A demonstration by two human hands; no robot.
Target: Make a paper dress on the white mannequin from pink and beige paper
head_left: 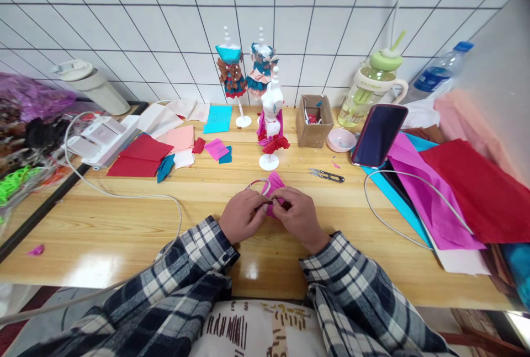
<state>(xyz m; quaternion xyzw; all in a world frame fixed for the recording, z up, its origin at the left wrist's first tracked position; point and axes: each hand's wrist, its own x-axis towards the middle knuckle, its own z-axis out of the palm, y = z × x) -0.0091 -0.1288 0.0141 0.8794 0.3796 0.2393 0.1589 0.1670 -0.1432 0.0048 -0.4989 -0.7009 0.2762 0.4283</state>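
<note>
Both my hands meet over the wooden table (199, 197), fingertips pinched together around a small pleated magenta piece (274, 181). My left hand (245, 214) is closed, its thumb and forefinger at the left edge of the piece. From the right, my right hand (298, 216) pinches the same piece. A thin pale band (260, 181) loops up beside my left fingertips. Just beyond the hands stands a small white dress form (272, 100) with magenta and red crepe material on it. Thread snips (327, 175) lie to the right of it.
Two dressed forms (231, 70) stand near the tiled wall. A cardboard box (313, 125), pink bowl (341, 140), phone (379, 136) and bottles are at right. Coloured sheets (484, 191) lie on both sides. A white cable (136, 197) crosses the left.
</note>
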